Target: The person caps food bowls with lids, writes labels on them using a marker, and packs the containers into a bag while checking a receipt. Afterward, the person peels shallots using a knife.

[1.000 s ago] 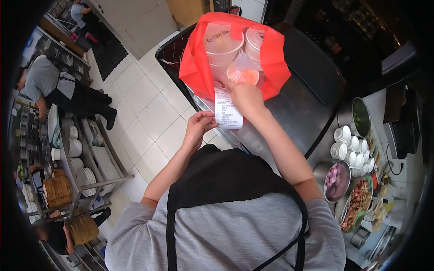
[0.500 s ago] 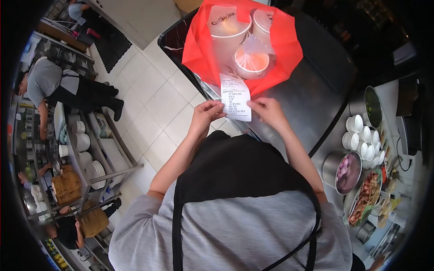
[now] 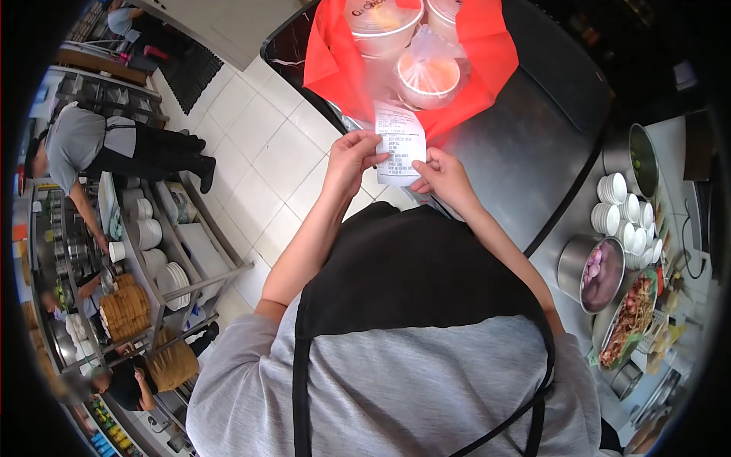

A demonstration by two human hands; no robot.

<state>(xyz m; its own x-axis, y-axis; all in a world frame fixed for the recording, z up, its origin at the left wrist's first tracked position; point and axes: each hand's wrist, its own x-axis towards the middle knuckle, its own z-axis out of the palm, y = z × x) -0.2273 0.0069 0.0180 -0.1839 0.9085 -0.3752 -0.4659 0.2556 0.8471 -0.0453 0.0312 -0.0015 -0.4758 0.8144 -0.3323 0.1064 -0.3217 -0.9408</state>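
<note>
A printed paper receipt (image 3: 400,145) hangs at the near side of a red bag (image 3: 481,57). My left hand (image 3: 354,158) pinches its left edge, and my right hand (image 3: 443,179) grips its lower right edge. Inside the open bag are lidded tubs (image 3: 384,27), one with handwriting on its lid. In front of them sits a smaller white cup (image 3: 428,80) wrapped in clear plastic, with something orange in it. The receipt's top end lies against the bag; how it is fixed there I cannot tell.
The bag stands on a dark metal counter (image 3: 518,167). To the right are stacked white bowls (image 3: 611,206), a metal pot of onions (image 3: 582,278) and a tray of shredded food (image 3: 630,320). On the left, a shelf (image 3: 209,282) holds dishes, and co-workers (image 3: 84,145) stand beyond.
My right hand has moved down and left along the receipt's edge. My left fingers have shifted higher on the paper. The bag sits slightly higher in view.
</note>
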